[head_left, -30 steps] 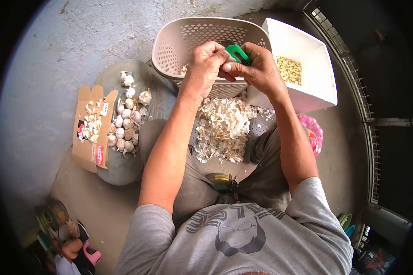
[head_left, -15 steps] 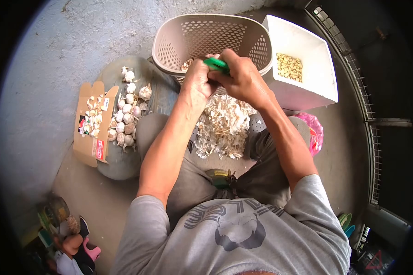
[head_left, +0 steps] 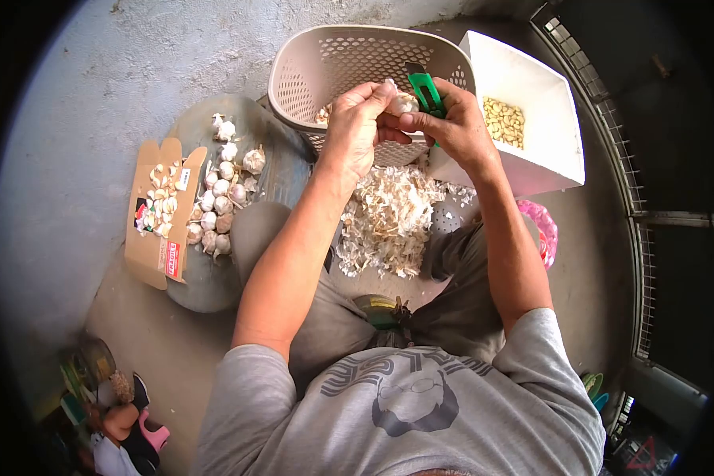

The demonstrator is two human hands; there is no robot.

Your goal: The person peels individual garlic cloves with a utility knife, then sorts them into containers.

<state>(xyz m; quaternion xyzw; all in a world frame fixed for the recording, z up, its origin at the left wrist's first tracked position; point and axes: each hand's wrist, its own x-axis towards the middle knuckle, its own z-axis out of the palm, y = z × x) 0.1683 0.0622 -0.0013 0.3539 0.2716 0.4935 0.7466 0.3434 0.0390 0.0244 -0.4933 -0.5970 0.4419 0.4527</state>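
Observation:
In front of the basket, a partly peeled garlic bulb (head_left: 404, 103) sits between both hands. My left hand (head_left: 355, 123) is closed on the bulb's left side, thumb and forefinger pinched near a small whitish piece at its top. My right hand (head_left: 466, 131) grips a green box cutter (head_left: 427, 94), its dark blade end pointing up and away, while the thumb touches the bulb. Beneath the hands lies a heap of papery garlic skins (head_left: 389, 218) on the floor between the feet.
Behind the hands stands a beige perforated basket (head_left: 289, 83), beside a white foam box (head_left: 543, 95) holding peeled cloves (head_left: 503, 123). At left, a round stool (head_left: 194, 293) carries whole garlic bulbs (head_left: 222, 206) and a cardboard box (head_left: 147, 258) with loose cloves. A pink bag (head_left: 541, 222) lies at right.
The hands have turned and spread slightly, bringing the garlic bulb into view. The box cutter has swung from lying across the fingers to pointing upward, and the right hand has shifted right.

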